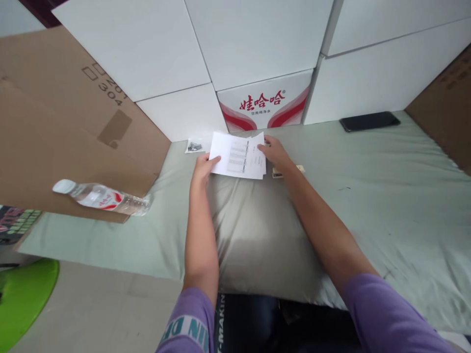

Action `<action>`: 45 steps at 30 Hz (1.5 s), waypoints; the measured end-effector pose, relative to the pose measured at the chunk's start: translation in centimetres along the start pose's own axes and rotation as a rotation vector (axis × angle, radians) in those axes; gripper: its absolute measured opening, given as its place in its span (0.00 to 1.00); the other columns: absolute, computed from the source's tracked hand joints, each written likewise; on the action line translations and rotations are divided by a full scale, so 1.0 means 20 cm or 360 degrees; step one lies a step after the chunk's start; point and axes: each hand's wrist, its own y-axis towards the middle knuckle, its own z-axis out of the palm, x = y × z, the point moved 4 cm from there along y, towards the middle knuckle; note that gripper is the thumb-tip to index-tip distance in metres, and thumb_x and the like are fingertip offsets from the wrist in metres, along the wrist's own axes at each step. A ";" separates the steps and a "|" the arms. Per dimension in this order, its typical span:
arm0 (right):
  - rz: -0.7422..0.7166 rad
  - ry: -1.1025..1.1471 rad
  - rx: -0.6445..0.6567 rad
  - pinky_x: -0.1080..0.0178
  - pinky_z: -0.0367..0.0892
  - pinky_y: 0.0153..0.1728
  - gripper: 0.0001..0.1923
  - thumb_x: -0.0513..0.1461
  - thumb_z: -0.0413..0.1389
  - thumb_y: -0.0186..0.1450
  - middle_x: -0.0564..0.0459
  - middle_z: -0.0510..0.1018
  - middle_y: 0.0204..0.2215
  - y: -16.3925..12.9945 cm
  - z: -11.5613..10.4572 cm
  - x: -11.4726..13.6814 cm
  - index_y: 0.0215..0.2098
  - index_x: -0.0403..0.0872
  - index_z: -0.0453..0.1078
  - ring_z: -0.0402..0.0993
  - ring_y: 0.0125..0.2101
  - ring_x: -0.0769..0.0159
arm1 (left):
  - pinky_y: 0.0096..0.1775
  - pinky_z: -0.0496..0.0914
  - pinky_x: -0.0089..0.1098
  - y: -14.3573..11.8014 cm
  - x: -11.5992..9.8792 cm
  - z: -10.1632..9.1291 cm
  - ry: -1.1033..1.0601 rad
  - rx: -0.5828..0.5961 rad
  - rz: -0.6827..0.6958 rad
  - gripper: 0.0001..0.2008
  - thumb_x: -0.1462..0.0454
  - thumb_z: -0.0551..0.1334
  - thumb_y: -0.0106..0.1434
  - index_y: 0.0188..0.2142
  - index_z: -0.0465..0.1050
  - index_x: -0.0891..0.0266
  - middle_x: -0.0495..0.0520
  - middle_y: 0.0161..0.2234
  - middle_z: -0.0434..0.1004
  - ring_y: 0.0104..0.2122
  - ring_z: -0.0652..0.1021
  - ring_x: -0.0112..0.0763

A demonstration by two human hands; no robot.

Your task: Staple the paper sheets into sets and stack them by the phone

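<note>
Several white printed sheets of paper [235, 159] are held between my two hands, just above the cloth-covered table. At their left edge my left hand [203, 165] pinches them, thumb on top. My right hand [274, 151] grips the right edge, its thumb also on the upper face. The sheets overlap a little unevenly at the right side. Partly hidden under my right forearm lies a small cream-coloured object with a dark edge [300, 168], perhaps a stapler. A small clear bag of dark metal pieces [194, 145] rests just beyond my left hand.
White cartons [265, 105] form a wall at the back. A cardboard panel [73, 122] stands at the left, with a water bottle [106, 197] in front of it. A black phone [370, 121] lies at the back right. A green seat [27, 299] is at lower left.
</note>
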 end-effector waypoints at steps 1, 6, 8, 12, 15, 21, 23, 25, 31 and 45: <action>0.0031 0.0119 0.0044 0.43 0.70 0.54 0.19 0.44 0.61 0.59 0.43 0.81 0.48 0.00 0.01 0.00 0.47 0.46 0.73 0.77 0.48 0.50 | 0.50 0.76 0.45 0.00 -0.03 -0.01 0.0007 0.0028 0.0103 0.24 0.55 0.77 0.43 0.39 0.80 0.65 0.58 0.39 0.85 0.44 0.83 0.47; 0.0054 0.0719 0.0168 0.45 0.71 0.55 0.41 0.53 0.71 0.50 0.46 0.81 0.49 -0.02 0.02 0.06 0.57 0.50 0.67 0.76 0.51 0.52 | 0.57 0.72 0.42 -0.04 -0.18 -0.07 -0.0006 0.0141 0.0664 0.28 0.48 0.74 0.51 0.47 0.77 0.61 0.59 0.49 0.82 0.53 0.79 0.45; 0.0002 0.0815 0.0283 0.48 0.72 0.53 0.41 0.56 0.70 0.52 0.48 0.82 0.47 -0.04 0.00 0.13 0.59 0.51 0.67 0.77 0.50 0.53 | 0.57 0.71 0.43 -0.07 -0.23 -0.09 -0.0011 0.0154 0.0747 0.29 0.47 0.73 0.54 0.49 0.76 0.60 0.60 0.50 0.81 0.55 0.78 0.46; -0.0139 0.0651 0.0324 0.52 0.75 0.47 0.32 0.60 0.65 0.58 0.48 0.82 0.42 -0.10 -0.09 0.32 0.51 0.49 0.74 0.77 0.48 0.53 | 0.56 0.73 0.44 -0.15 -0.31 -0.09 0.0031 0.0230 0.0632 0.27 0.54 0.75 0.51 0.47 0.76 0.63 0.60 0.47 0.82 0.55 0.78 0.48; -0.0160 0.0374 0.0064 0.53 0.75 0.44 0.29 0.61 0.59 0.64 0.48 0.81 0.41 -0.19 -0.20 0.43 0.50 0.50 0.74 0.77 0.48 0.52 | 0.55 0.74 0.44 -0.24 -0.36 -0.06 -0.0006 0.0270 0.0450 0.26 0.60 0.77 0.48 0.45 0.77 0.65 0.60 0.45 0.82 0.54 0.79 0.50; -0.0155 0.0268 -0.0070 0.51 0.77 0.43 0.31 0.64 0.61 0.59 0.46 0.81 0.44 -0.58 -0.42 0.32 0.50 0.52 0.75 0.79 0.48 0.51 | 0.55 0.75 0.42 -0.48 -0.25 0.14 -0.0070 0.0386 0.0371 0.28 0.52 0.77 0.49 0.46 0.78 0.64 0.61 0.47 0.83 0.55 0.79 0.51; -0.0036 0.0354 0.0104 0.50 0.78 0.41 0.30 0.62 0.65 0.56 0.46 0.83 0.41 -0.72 -0.46 0.20 0.46 0.52 0.77 0.81 0.43 0.51 | 0.56 0.75 0.42 -0.56 -0.16 0.21 -0.0044 0.0380 0.0331 0.28 0.49 0.76 0.49 0.45 0.79 0.63 0.61 0.46 0.84 0.53 0.80 0.49; 0.0073 0.0347 0.0194 0.48 0.79 0.41 0.25 0.60 0.67 0.56 0.46 0.84 0.39 -0.83 -0.48 0.09 0.41 0.52 0.79 0.82 0.40 0.51 | 0.53 0.76 0.41 -0.63 -0.08 0.28 -0.0044 0.0434 0.0255 0.28 0.46 0.75 0.50 0.43 0.80 0.63 0.61 0.45 0.84 0.49 0.81 0.48; 0.0028 0.0257 0.0081 0.47 0.78 0.47 0.20 0.57 0.63 0.61 0.47 0.85 0.42 -0.95 -0.48 0.02 0.42 0.53 0.81 0.82 0.44 0.52 | 0.51 0.78 0.42 -0.72 0.03 0.37 -0.0037 0.0389 0.0264 0.30 0.40 0.72 0.50 0.40 0.81 0.62 0.61 0.42 0.85 0.46 0.83 0.47; -0.0015 0.0097 0.0037 0.47 0.78 0.43 0.20 0.57 0.56 0.67 0.48 0.84 0.39 -0.95 -0.47 0.00 0.41 0.54 0.79 0.81 0.41 0.52 | 0.54 0.74 0.40 -0.72 0.11 0.41 0.0100 0.0318 0.0287 0.25 0.43 0.67 0.58 0.42 0.80 0.61 0.60 0.44 0.84 0.49 0.81 0.45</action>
